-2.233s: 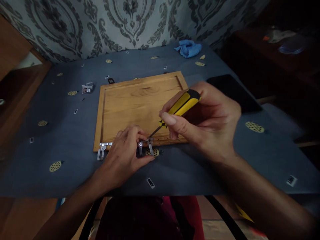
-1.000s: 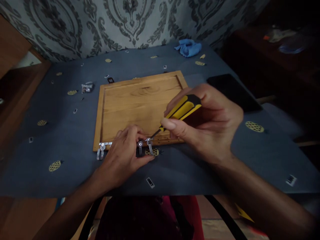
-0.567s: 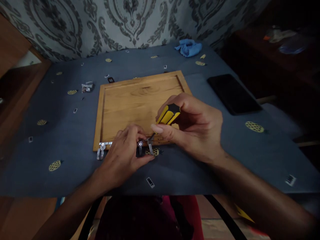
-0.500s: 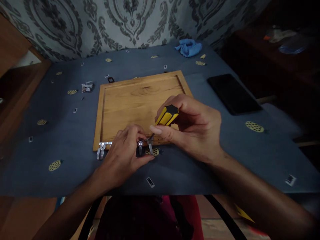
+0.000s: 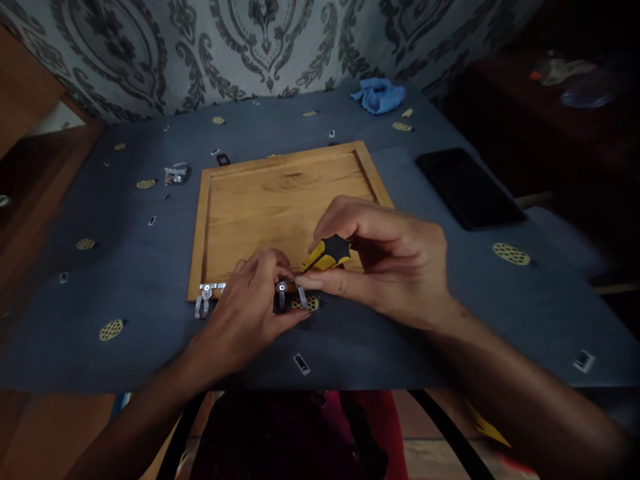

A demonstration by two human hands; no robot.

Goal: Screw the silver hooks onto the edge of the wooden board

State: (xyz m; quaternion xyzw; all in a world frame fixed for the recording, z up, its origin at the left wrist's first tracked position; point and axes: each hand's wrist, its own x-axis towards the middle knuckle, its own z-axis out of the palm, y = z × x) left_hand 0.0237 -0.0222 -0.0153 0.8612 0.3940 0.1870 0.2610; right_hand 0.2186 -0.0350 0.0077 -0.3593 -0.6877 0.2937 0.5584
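A framed wooden board lies on the blue-grey tablecloth, with metal hooks along its near edge. My right hand is closed round a yellow-and-black screwdriver, its handle pinched between thumb and fingers. The screwdriver's shaft slants down to the left, towards a hook at the near edge; its tip is too small to make out. My left hand rests over the hook strip, fingers bent, thumb below a second hook. What its fingertips grip is hidden.
A black phone-like slab lies to the right of the board. At the back sits a crumpled blue cloth. Loose metal hooks lie left of the board, and a small dark hanger piece is by its far edge.
My right hand has lowered slightly, and the screwdriver handle has tilted and turned, showing more of its dark end. My left hand keeps its place on the strip.
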